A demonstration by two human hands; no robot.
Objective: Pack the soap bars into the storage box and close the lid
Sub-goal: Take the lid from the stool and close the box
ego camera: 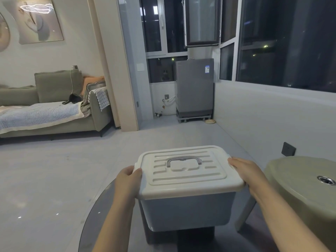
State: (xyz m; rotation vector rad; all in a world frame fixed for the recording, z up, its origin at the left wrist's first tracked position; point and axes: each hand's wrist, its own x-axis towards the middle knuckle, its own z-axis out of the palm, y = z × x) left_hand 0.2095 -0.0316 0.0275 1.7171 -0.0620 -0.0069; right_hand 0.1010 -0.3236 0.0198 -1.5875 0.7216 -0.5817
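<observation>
Storage box stands on the round glass table, near its far edge; white lid on. Left hand and right hand grip opposite lid edges, fingers curled around the rim.

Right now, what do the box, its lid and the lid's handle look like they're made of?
The storage box looks like grey-blue plastic, smooth and matte, with rounded moulded corners. The lid seems to be white plastic with moulded raised ribs and a soft sheen. The handle is grey, probably plastic too; a metallic coating cannot be ruled out.
</observation>
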